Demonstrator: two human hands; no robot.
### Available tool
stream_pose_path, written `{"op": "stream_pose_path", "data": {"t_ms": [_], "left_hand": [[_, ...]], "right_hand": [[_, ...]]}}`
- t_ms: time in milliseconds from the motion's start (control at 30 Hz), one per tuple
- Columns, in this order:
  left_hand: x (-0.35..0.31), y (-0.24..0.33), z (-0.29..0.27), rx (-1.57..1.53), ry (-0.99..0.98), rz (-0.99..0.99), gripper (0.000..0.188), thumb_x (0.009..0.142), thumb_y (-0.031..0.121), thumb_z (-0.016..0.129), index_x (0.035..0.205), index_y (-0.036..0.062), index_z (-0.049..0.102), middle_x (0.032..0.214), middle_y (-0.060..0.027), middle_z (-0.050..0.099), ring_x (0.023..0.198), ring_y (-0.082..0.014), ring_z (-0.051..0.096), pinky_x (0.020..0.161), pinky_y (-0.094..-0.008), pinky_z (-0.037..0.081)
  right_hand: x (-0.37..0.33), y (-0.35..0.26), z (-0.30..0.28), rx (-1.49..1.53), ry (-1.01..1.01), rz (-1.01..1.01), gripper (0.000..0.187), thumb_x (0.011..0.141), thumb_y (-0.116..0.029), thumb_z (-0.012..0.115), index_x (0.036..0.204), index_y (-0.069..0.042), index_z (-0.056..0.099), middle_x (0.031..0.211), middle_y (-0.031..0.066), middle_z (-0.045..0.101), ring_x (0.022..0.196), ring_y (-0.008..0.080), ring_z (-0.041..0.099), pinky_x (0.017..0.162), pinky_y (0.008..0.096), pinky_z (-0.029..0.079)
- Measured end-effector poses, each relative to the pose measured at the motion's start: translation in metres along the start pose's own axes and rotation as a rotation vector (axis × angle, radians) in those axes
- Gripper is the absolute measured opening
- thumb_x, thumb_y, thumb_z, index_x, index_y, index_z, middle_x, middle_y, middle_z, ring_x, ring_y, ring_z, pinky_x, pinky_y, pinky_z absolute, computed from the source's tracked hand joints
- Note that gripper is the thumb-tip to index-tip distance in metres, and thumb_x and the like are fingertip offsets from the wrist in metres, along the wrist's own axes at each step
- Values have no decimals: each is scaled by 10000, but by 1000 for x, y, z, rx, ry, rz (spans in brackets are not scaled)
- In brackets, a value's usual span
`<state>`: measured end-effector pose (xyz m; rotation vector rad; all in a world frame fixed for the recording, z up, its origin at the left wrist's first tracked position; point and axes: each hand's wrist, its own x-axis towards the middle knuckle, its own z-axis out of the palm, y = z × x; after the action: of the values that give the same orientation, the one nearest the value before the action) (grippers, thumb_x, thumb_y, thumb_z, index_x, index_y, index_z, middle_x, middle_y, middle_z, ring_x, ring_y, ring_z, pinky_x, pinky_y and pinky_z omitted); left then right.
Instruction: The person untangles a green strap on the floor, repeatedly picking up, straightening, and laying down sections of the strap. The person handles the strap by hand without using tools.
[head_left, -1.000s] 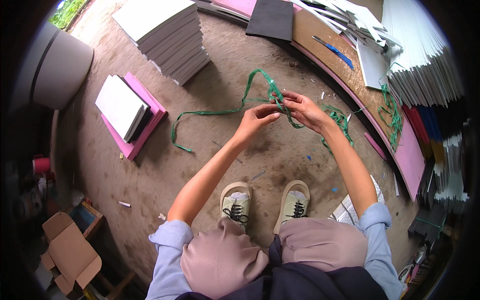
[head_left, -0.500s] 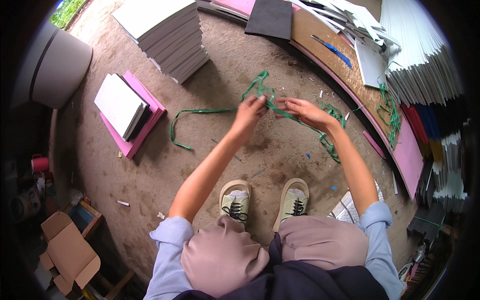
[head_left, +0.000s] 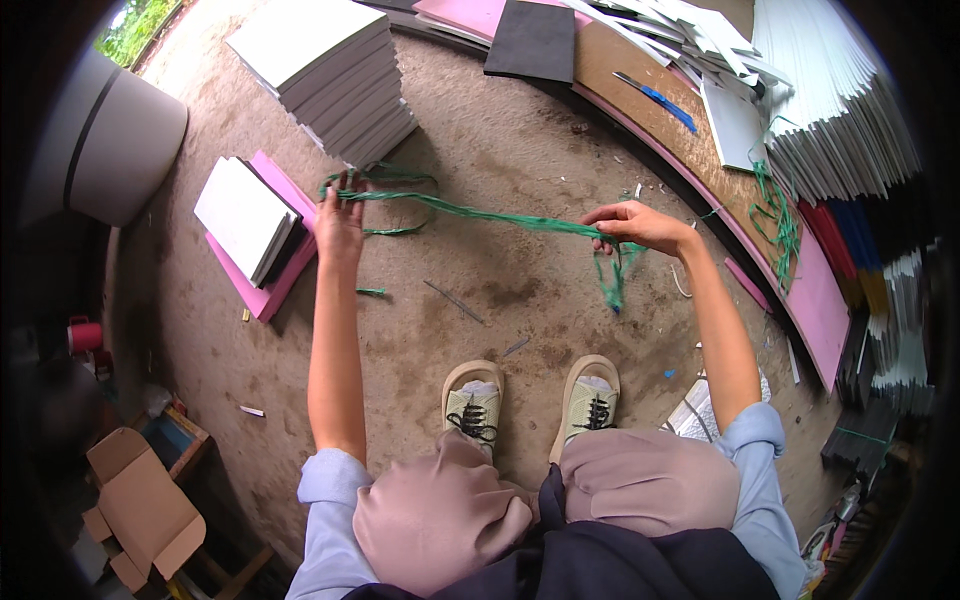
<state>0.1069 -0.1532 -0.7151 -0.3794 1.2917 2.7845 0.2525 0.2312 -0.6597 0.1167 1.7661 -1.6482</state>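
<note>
A green plastic string stretches between my two hands in several strands, a little above the concrete floor. My left hand is closed on its left end, close to the pink and white sheets. At the right, my right hand pinches the other end, and a loose bunch dangles below the fingers. Past my left hand, more of the string loops by the foot of a tall stack of white boards. A short green tail lies farther down on the floor.
At the right, a curved low bench bears a blue cutter knife, a dark sheet, white offcuts and a green string tangle. White sheets are piled beyond. An opened cardboard box lies lower left.
My left hand has swung far left and my right hand slightly right. The green string, bunched between them before, is now drawn out long, and its right-hand pile has come off the floor.
</note>
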Motion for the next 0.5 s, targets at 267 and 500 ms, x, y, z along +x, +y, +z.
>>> {"op": "stream_pose_path", "data": {"t_ms": [267,500], "left_hand": [[-19,-30,-20,830,314,-56,886,749,428,607,1277,-115,149,1338,-254,169,1279,-311,118,1030,-369,118],[-88,-80,83,1201,-737,457,710,800,393,552,1301,10,225,1283,-204,325,1244,-324,215,1028,-398,108]], "right_hand": [[3,1,-5,-50,36,-95,298,849,-158,509,1078,33,512,815,44,583,711,94,523,661,233,441],[0,-22,12,-85,63,-106,242,873,-174,475,1012,17,527,741,23,570,655,72,521,609,205,431]]}}
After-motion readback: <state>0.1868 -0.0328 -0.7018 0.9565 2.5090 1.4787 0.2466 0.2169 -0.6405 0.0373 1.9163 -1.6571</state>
